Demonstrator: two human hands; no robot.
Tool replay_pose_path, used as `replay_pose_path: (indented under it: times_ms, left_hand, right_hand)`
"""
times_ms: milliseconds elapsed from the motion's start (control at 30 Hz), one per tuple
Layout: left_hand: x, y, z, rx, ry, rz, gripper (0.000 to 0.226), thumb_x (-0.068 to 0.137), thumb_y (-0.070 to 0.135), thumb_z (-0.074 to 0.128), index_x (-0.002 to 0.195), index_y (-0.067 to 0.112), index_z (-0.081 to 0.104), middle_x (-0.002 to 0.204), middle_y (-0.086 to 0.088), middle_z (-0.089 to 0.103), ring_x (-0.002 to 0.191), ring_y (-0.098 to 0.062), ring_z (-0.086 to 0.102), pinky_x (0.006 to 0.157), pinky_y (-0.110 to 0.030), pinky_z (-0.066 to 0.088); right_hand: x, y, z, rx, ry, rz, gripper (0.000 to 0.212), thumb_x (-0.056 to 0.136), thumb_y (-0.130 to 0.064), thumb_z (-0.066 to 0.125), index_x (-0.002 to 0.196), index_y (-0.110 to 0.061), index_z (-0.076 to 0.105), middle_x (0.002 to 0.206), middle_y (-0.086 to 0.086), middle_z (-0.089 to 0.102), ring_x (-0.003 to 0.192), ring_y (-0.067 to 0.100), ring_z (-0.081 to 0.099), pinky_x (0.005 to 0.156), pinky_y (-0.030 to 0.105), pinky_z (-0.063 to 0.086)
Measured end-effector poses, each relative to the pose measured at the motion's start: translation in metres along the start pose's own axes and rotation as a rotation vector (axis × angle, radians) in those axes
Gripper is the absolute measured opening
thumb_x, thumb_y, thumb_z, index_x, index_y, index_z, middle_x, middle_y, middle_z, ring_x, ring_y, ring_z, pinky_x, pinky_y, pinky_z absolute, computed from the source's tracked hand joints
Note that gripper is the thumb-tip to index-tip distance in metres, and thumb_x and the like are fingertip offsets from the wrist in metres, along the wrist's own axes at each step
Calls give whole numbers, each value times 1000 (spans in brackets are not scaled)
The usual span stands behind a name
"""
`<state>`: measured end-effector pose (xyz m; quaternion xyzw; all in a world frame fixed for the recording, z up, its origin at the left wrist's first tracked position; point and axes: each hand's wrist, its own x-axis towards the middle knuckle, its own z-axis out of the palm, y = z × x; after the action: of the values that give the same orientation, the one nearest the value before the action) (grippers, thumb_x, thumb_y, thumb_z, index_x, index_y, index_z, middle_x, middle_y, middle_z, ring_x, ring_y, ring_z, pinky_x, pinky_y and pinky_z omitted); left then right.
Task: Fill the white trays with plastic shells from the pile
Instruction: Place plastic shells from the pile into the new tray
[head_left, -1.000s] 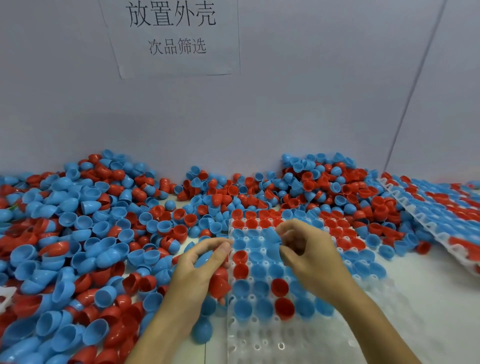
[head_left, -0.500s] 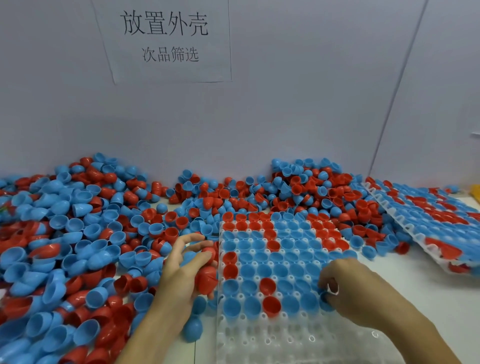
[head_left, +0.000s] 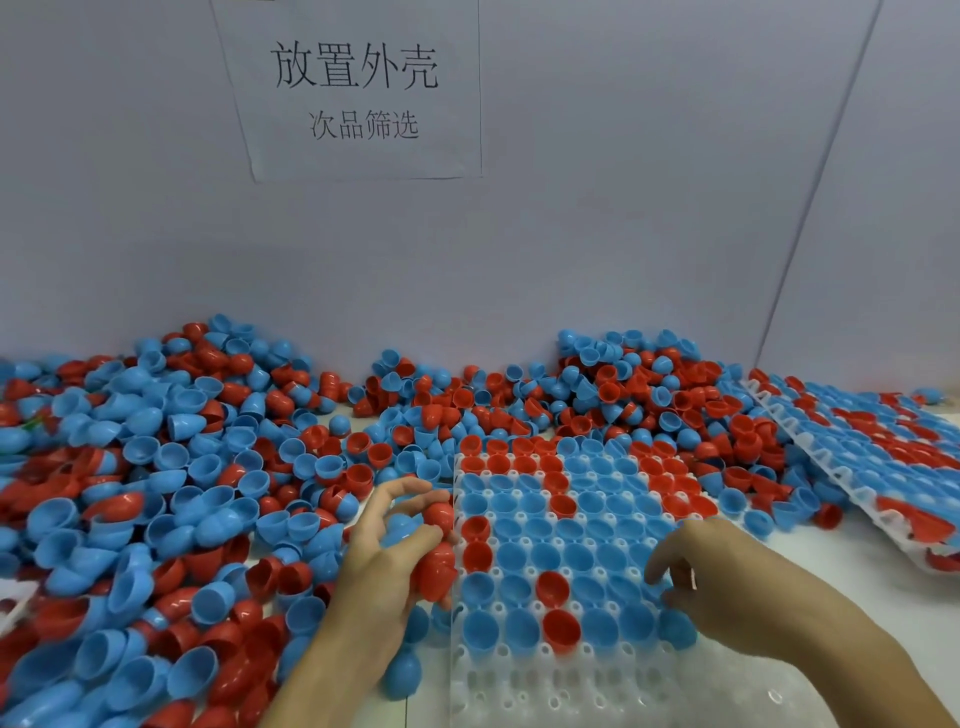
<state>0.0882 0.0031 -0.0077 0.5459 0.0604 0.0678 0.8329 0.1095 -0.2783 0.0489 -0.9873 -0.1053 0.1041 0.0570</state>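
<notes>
Pale table (head_left: 883, 613) below grey wall (head_left: 623, 234); left fingers (head_left: 410, 540) around red shells (head_left: 434, 566), right fingers (head_left: 670, 566) curled, hold unclear.

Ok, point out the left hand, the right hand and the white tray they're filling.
left hand (head_left: 382, 558), head view, on the back of the hand.
right hand (head_left: 727, 587), head view, on the back of the hand.
white tray (head_left: 524, 691), head view, on its unfilled near rows.

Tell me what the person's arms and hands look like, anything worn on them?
Both forearms are bare with no sleeves in view. The left hand and the right hand wear no gloves, and no watch, ring or wristband shows. The fingernails look short and plain, with no markings visible.
</notes>
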Motion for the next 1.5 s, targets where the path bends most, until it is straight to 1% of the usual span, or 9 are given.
replay_pose_path:
  times_ms: [200,400,567,767,967,1100,1233,1367,1500]
  left_hand:
    - [-2,1,1,-35,-26,22,39,90,-15,56,112,16,63,113,-13,71,76,-32,68,43,-26,51]
    - [-4,5,1,-25,-78,40,36,90,-7,63,109,23,67,113,-12,72,77,-28,72,51,-30,55]
    - [-4,6,2,-16,-156,57,40,72,5,67,105,29,69,117,-10,72,89,-29,73,71,-30,59]
    - [-5,2,5,80,-190,100,47,74,8,68,112,35,65,122,-1,71,96,-35,71,79,-36,60]
    - [-7,8,7,58,-107,67,36,74,12,75,105,30,72,116,-3,73,76,-23,73,48,-25,54]
    - [-6,9,8,9,-28,38,27,76,20,72,103,21,73,110,-12,74,88,-34,75,43,-26,53]
    - [-5,10,9,22,25,27,20,73,24,73,92,21,75,94,-19,73,71,-29,73,35,-28,47]
    - [-5,10,9,28,7,4,18,73,27,73,90,21,76,73,-19,69,56,-24,66,30,-25,41]
    - [-5,10,8,37,21,10,26,73,23,73,97,15,74,70,-15,69,52,-24,64,29,-24,40]
  right_hand:
    - [32,-53,-8,340,257,-248,21,98,-30,60,117,-30,69,98,-20,65,82,-4,61,67,12,50]
    - [58,-113,8,668,186,-434,36,96,-47,57,127,-30,64,111,-14,69,93,1,68,86,25,57]
    - [59,-112,23,896,202,-446,14,91,-24,71,104,-29,74,95,-13,75,87,8,72,81,27,59]
    - [55,-108,33,1137,199,-332,27,87,-12,75,111,-23,70,95,-5,76,89,9,73,81,26,59]
    - [48,-109,36,1315,297,-343,29,86,-1,73,107,-21,73,99,-10,75,88,11,73,73,19,56]
    - [46,-109,36,1423,400,-357,34,83,4,73,103,-23,74,100,-5,75,91,13,73,74,20,57]
    - [45,-108,37,1406,457,-388,39,80,8,74,99,-26,74,97,-4,75,94,14,71,79,21,57]
    - [42,-113,36,1355,426,-466,45,75,11,77,93,-30,73,93,0,74,94,16,70,83,27,57]
    - [39,-116,36,1323,306,-571,49,73,17,75,90,-29,74,89,3,72,90,19,69,80,33,59]
